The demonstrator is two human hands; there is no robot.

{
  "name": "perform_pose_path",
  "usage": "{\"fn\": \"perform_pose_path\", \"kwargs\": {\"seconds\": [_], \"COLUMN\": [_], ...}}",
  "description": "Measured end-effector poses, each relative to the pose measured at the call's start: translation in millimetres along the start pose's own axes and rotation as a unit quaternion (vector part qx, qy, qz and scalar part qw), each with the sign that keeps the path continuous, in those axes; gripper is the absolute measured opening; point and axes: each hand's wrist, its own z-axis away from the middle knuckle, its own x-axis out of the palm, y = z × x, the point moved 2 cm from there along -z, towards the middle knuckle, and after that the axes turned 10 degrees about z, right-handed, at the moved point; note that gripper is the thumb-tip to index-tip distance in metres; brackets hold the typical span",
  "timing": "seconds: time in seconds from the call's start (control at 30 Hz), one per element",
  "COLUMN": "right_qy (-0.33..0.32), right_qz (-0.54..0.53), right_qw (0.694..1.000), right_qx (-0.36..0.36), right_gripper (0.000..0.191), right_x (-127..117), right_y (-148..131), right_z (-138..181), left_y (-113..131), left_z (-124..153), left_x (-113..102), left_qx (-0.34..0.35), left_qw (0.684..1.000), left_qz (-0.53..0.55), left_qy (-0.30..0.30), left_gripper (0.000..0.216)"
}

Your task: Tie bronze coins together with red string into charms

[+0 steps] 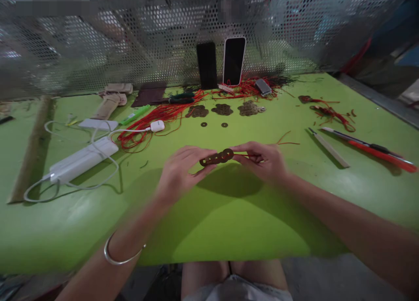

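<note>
Between my two hands, just above the green table, is a short row of overlapping bronze coins with square holes [216,158]. My left hand [183,168] pinches the row's left part between thumb and fingers. At the right end, the thumb and index finger of my right hand [262,160] close on the last coin and on a red cord [241,155] that runs from it into the palm. Loose ends of red cord [288,143] stick out beyond the right hand. Two single coins [224,125] lie farther back, in front of several coin piles [223,109].
On the left are a white power strip [85,159] with cable and a wooden bar [32,148]. Red cords [140,128] and pliers [181,98] lie behind. Two phones [234,61] lean on the perforated metal panel [147,43]. A red-handled tool [381,155] and a pale blade-like tool [330,149] lie right.
</note>
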Motion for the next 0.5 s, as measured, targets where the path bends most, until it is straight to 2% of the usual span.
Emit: {"fn": "perform_pose_path", "kwargs": {"seconds": [0.1,0.27,0.5], "right_qy": [0.003,0.008,0.019], "right_qz": [-0.005,-0.037,-0.049], "right_qw": [1.000,0.999,0.998], "right_qx": [0.003,0.022,0.024], "right_gripper": [0.019,0.020,0.022], "right_x": [-0.2,-1.7,-1.0], "right_y": [-0.4,0.0,4.1], "right_z": [-0.6,-1.8,-1.0], "left_y": [0.5,-1.3,-1.6], "left_z": [0.2,1.0,0.6], "left_x": [0.0,-1.5,-3.1], "left_qx": [0.000,-0.027,0.002], "left_qw": [1.000,0.999,0.999], "left_qz": [-0.003,-0.040,-0.040], "left_qy": [0.002,-0.008,0.008], "left_gripper": [0.024,0.038,0.027]}}
